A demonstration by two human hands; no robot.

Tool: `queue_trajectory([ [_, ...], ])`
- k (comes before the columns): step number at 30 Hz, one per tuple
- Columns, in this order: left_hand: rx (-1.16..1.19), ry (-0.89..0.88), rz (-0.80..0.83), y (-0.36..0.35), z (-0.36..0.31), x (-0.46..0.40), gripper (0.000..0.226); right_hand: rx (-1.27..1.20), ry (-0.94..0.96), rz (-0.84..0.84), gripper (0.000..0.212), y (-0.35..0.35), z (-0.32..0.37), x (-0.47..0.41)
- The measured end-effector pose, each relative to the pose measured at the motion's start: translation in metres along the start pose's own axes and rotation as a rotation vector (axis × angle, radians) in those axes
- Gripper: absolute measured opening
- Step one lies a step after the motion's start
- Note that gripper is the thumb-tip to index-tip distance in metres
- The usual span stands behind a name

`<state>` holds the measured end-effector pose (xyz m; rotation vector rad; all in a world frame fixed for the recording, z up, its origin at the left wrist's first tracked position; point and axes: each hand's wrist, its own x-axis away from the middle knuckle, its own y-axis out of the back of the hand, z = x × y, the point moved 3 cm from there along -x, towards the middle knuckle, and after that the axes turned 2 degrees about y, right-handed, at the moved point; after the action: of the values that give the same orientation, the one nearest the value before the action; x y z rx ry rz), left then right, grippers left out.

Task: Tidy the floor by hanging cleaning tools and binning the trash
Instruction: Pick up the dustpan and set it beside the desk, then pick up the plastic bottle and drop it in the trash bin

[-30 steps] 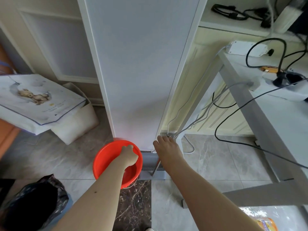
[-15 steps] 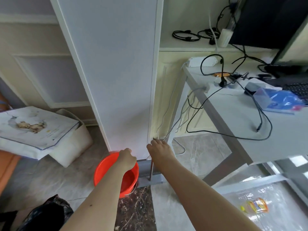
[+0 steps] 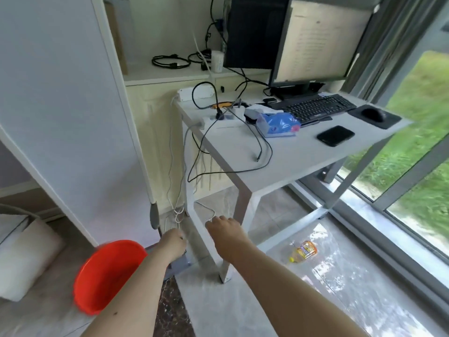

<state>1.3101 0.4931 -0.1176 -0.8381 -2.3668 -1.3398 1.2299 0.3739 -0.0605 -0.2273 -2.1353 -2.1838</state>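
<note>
Red plastic basin [image 3: 107,273] is seen low on the left, blurred, tilted toward the camera beside the left forearm; whether it is gripped cannot be told. Left hand [image 3: 173,242] is curled closed near the foot of the white panel [image 3: 68,113], its contents not visible. Right hand [image 3: 224,233] is held loosely curled, palm down, with nothing seen in it, just in front of the desk leg [image 3: 206,242]. A yellow-labelled plastic bottle [image 3: 305,251] is spotted lying on its side on the glossy floor under the white desk [image 3: 303,152], well apart from both hands. On the desk, a black keyboard [image 3: 318,109], a mouse [image 3: 373,114] on its pad, a phone [image 3: 335,135], a blue tissue pack [image 3: 279,124] and loose cables are laid out. A white bag [image 3: 26,256] is seen at far left.
</note>
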Motion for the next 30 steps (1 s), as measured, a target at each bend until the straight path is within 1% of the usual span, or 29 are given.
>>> queue_trajectory([
  [1,-0.019,-0.014,0.017,-0.011,-0.008,0.005,0.018,-0.010,-0.028,-0.004,0.039,-0.002,-0.010,0.016],
  [3,-0.062,-0.057,0.065,-0.034,-0.025,0.020,0.020,-0.028,-0.102,-0.019,0.035,-0.007,-0.033,0.051],
  [7,-0.125,-0.156,0.132,-0.080,-0.064,0.062,0.007,-0.049,-0.264,-0.025,0.036,-0.015,-0.077,0.130],
  [9,-0.149,-0.200,0.131,-0.098,-0.081,0.077,0.026,-0.058,-0.325,-0.037,0.033,-0.017,-0.094,0.163],
  [10,-0.162,-0.208,0.135,-0.105,-0.090,0.085,0.029,-0.056,-0.353,-0.041,0.031,-0.016,-0.101,0.178],
  [13,-0.194,-0.259,0.154,-0.130,-0.127,0.110,0.013,-0.039,-0.434,-0.038,0.032,-0.016,-0.123,0.226],
  [14,-0.205,-0.287,0.167,-0.138,-0.139,0.118,0.014,-0.030,-0.455,-0.026,0.033,-0.017,-0.130,0.240],
  [16,-0.232,-0.350,0.201,-0.158,-0.164,0.129,0.028,-0.021,-0.506,-0.018,0.034,-0.016,-0.144,0.267],
  [17,-0.239,-0.378,0.227,-0.169,-0.177,0.136,0.030,-0.021,-0.539,-0.023,0.035,-0.016,-0.153,0.281],
  [19,-0.246,-0.397,0.260,-0.183,-0.195,0.145,0.012,-0.037,-0.599,-0.029,0.033,-0.015,-0.166,0.300],
  [22,-0.268,-0.422,0.268,-0.200,-0.220,0.151,0.021,-0.078,-0.689,-0.025,0.032,-0.013,-0.185,0.321],
  [26,-0.303,-0.451,0.304,-0.219,-0.253,0.147,0.024,-0.085,-0.784,-0.007,0.033,-0.013,-0.213,0.331],
  [29,-0.308,-0.474,0.335,-0.231,-0.271,0.130,0.008,-0.083,-0.826,0.013,0.031,-0.016,-0.234,0.323],
  [30,-0.310,-0.477,0.341,-0.233,-0.277,0.121,0.012,-0.088,-0.838,0.022,0.031,-0.018,-0.242,0.317],
])
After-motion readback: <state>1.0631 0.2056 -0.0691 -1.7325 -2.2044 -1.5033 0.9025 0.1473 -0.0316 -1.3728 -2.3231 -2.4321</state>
